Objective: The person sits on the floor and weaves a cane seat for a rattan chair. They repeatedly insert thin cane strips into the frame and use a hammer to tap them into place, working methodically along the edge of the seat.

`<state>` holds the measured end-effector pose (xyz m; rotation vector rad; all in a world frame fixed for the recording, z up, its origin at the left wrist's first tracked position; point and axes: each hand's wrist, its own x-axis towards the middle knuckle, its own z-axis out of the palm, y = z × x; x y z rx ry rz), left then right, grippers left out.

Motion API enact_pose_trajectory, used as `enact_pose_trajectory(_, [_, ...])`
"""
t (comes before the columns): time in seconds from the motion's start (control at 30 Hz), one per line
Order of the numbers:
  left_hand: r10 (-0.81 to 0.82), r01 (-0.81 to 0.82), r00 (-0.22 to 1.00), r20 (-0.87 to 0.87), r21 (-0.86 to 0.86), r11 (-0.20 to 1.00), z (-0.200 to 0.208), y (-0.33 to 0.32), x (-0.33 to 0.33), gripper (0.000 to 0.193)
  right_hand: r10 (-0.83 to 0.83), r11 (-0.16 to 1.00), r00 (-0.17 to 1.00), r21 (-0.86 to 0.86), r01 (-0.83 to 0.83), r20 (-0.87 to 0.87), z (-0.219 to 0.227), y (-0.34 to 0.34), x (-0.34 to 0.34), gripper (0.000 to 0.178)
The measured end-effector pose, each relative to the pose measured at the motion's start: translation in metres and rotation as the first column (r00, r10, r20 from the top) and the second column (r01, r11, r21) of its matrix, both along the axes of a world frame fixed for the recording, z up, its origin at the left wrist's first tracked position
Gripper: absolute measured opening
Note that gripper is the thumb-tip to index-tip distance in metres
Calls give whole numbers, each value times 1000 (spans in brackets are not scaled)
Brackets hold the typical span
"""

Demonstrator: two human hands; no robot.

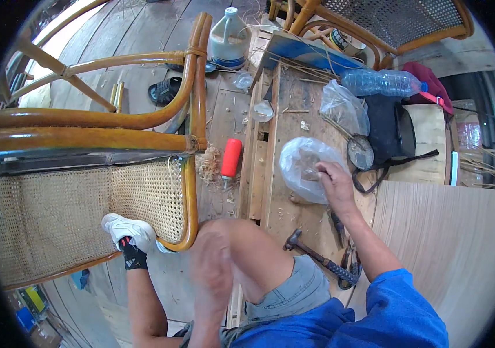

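Observation:
My right hand [337,187] is over a clear plastic bag [294,165] that lies open on the wooden bench. Its fingertips are pinched together at the bag's mouth; what they hold, if anything, is too small to make out. Smeared by motion, my left hand [210,264] is above my bent knee, and its fingers do not show clearly. Left of it is a rattan chair with a woven cane panel [56,214] and glossy bamboo-coloured poles [97,139]. A red squeeze bottle [232,158] lies on the floor beside the chair.
Near my right forearm lie a hammer [320,258] and pliers [349,261]. Farther back on the bench are another plastic bag [345,107], a black pouch [388,127], a round tin [360,152] and a plastic bottle [381,83]. A white jug [229,37] stands on the floor.

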<state>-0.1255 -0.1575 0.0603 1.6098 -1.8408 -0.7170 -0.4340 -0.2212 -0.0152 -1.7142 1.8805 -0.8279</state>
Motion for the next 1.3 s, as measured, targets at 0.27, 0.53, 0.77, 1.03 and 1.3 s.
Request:
enact_pose_trajectory(0.27, [-21,199,813,-582,243,949,-8,-67,-142,21,-472,866,678,439,239,563,28,-9,-19,10])
enact_pose_trajectory(0.53, [154,229,655,-740,388,893,-55,-71,-171,23,-489,869,480,455,194,728,51,-12,-18,11])
enact_pose_trajectory(0.77, [156,174,701,-696,380,909,-62,-82,-191,24,-450,874,696,437,214,560,45,-15,-11,11])
enact_pose_trajectory(1.03, [250,377,532,-809,490,786,-64,-100,-187,20,-99,977,979,202,62,177,46,-8,-1,23])
enact_pose_trajectory(1.3, [656,335,248,-713,699,632,-56,-105,-170,23,-13,996,1000,89,12,13,36,-11,-17,18])
